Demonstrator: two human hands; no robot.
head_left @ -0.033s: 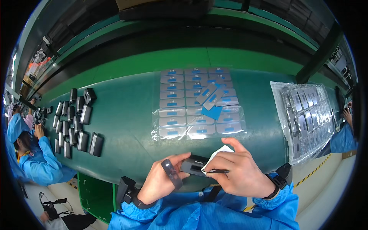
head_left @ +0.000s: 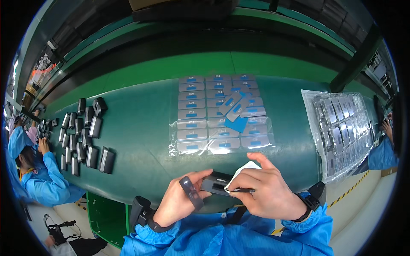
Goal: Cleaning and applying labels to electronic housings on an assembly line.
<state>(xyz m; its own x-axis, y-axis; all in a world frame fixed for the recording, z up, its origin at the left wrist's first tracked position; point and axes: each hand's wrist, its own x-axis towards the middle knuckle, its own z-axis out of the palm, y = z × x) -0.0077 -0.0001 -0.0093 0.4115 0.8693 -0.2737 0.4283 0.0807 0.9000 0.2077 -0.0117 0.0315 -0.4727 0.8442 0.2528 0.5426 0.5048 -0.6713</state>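
Note:
My left hand (head_left: 174,202) is closed on one end of a small dark grey box-shaped device (head_left: 208,186) at the table's near edge. A dark translucent strip (head_left: 191,194) lies across that hand's fingers. Over the device's other end, my right hand (head_left: 267,192) pinches a folded white cloth (head_left: 246,169), whose corner touches the device's top face near a dark slot. A thin dark stick-like tool (head_left: 245,190) also shows under the right fingers; its kind is unclear. The right index finger points up and away, while the remaining fingers are curled.
Beyond my hands, clear film (head_left: 173,147) carries rows of grey plates (head_left: 191,146) with blue marks, some loose on top beside a blue piece (head_left: 237,125). Several dark devices (head_left: 95,127) stand at left. A plastic-wrapped tray (head_left: 324,164) lies right. Co-workers sit at both sides.

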